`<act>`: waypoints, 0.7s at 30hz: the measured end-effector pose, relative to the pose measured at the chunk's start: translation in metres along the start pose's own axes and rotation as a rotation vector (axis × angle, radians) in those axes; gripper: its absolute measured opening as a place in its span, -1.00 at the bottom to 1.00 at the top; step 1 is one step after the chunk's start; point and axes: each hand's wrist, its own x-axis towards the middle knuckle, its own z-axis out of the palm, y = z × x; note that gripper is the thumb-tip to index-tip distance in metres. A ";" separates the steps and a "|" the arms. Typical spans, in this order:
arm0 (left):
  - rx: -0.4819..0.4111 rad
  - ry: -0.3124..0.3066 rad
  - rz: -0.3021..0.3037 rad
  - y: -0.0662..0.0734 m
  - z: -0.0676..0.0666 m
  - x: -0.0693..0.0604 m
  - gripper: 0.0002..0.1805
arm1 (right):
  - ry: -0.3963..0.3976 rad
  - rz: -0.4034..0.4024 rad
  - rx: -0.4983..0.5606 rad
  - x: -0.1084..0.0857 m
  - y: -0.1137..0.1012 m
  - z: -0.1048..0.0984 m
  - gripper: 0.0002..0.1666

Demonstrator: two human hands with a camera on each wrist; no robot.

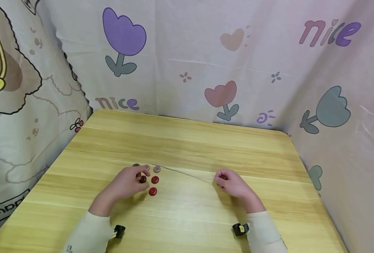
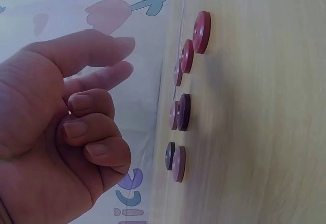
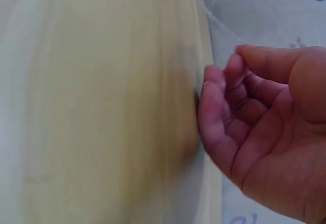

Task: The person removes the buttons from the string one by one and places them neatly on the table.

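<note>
Several round buttons lie on the wooden table: a red button point(image 1: 153, 191), a second red button point(image 1: 155, 180), a dull pink button point(image 1: 156, 169) and a dark maroon button point(image 1: 143, 179) among them. Over the group hovers my left hand point(image 1: 126, 183), its thumb and index finger apart with nothing between them; its other fingers are bent in the left wrist view. My right hand point(image 1: 232, 183), off to the right, pinches the end of a thin pale string point(image 1: 187, 173) between thumb and index finger. The string stretches leftward to the buttons; its far end is near the pink one.
The light wooden table point(image 1: 187, 218) reaches back to a printed cloth point(image 1: 174, 42) hanging behind and along both sides. Black wrist devices show below each hand, a left one point(image 1: 119, 231) and a right one point(image 1: 239, 229).
</note>
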 end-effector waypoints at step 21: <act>0.092 0.133 -0.012 0.004 0.013 0.015 -0.74 | 0.270 0.219 -0.348 -0.015 0.008 -0.023 -0.86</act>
